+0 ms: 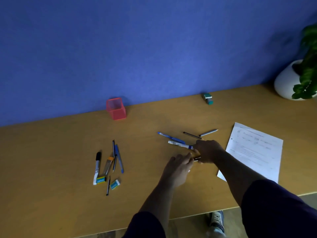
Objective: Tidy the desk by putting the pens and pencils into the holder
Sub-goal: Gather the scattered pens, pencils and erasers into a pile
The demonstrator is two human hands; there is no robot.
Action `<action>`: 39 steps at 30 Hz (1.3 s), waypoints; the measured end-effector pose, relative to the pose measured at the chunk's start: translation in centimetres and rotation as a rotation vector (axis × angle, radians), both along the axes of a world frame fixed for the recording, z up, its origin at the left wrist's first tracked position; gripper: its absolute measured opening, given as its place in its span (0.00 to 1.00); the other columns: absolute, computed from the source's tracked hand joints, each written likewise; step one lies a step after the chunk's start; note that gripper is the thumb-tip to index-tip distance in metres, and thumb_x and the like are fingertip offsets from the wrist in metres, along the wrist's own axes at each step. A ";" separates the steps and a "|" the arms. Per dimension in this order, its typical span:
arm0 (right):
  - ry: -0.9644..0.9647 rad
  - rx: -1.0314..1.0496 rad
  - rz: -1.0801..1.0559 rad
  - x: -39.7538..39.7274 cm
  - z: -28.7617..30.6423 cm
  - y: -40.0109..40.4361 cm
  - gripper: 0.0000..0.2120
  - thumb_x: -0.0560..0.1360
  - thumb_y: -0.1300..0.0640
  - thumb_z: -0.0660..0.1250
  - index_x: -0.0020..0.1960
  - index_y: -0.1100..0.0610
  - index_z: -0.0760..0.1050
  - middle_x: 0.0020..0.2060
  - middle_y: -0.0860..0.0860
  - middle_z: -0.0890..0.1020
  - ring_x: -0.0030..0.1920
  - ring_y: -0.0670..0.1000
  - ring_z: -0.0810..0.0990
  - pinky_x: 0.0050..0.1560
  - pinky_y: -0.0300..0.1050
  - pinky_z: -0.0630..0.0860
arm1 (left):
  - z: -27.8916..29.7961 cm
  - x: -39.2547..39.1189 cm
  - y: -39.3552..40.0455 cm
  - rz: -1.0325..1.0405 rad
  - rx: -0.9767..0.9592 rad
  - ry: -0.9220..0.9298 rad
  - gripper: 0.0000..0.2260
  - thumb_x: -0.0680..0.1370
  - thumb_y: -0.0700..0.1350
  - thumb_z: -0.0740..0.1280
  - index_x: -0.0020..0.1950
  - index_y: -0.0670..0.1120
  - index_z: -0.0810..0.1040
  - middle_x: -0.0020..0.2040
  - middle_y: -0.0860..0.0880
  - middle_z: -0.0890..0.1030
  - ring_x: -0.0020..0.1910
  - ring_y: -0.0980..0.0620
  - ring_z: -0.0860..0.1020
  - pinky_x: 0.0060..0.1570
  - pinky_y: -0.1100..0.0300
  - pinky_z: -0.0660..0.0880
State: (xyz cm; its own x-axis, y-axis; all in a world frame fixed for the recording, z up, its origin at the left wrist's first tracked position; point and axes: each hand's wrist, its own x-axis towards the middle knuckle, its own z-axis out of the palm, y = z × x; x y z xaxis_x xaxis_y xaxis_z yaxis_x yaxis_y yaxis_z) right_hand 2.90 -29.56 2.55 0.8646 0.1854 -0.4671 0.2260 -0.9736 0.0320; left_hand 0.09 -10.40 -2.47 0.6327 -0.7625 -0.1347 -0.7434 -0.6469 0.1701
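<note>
Several pens and pencils to clear, none yet in the holder (116, 109), empty and upright against the wall. Right hand (208, 151), well right of the holder and nearer the desk's front edge, curled down over the blue-banded end of the white marker (178, 144); apparently pinching it, though fingertips hidden. Left hand (179, 166), just holder-side of the right, fingers fairly straight and loose, reaching at a short dark pen (197, 158) poking out between both hands; cannot tell whether touching it, holding nothing plainly.

Risks from here, as judgement:
- Gripping the marker by one end only: likely to sag or swing on lifting and sweep the blue pen (171, 137) lying just holder-side of it.
- Gathering two items at once with hands crowded together: easy to fumble the dark pen and roll it away from the holder toward the desk edge.
- Long carry back to the holder: light mesh cup, prone to tipping or sliding if struck on the rim by a slanted marker.
- Brushing the paper (253, 152), farther right from the holder, with the right forearm.
</note>
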 end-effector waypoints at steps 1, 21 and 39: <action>0.004 0.006 -0.015 0.0 -0.2 -0.2 0.22 0.69 0.46 0.75 0.61 0.48 0.73 0.56 0.48 0.77 0.56 0.53 0.80 0.50 0.48 0.78 | 0.0 0.1 -0.6 -0.002 0.009 -0.002 0.22 0.80 0.43 0.66 0.74 0.46 0.68 0.74 0.45 0.68 0.64 0.42 0.72 0.58 0.46 0.73; -0.035 0.171 0.230 0.2 -3.1 8.6 0.17 0.74 0.46 0.71 0.60 0.50 0.78 0.55 0.51 0.81 0.57 0.53 0.80 0.52 0.50 0.78 | -0.3 1.4 7.3 0.258 -0.001 0.008 0.15 0.77 0.38 0.64 0.63 0.44 0.78 0.60 0.42 0.77 0.58 0.39 0.77 0.53 0.47 0.75; 0.067 0.433 -0.039 2.2 -3.5 21.1 0.08 0.77 0.52 0.63 0.54 0.54 0.75 0.51 0.57 0.82 0.53 0.59 0.82 0.48 0.52 0.79 | 1.2 1.1 16.3 0.555 0.049 0.108 0.14 0.79 0.39 0.62 0.64 0.45 0.78 0.59 0.44 0.78 0.59 0.42 0.78 0.56 0.49 0.74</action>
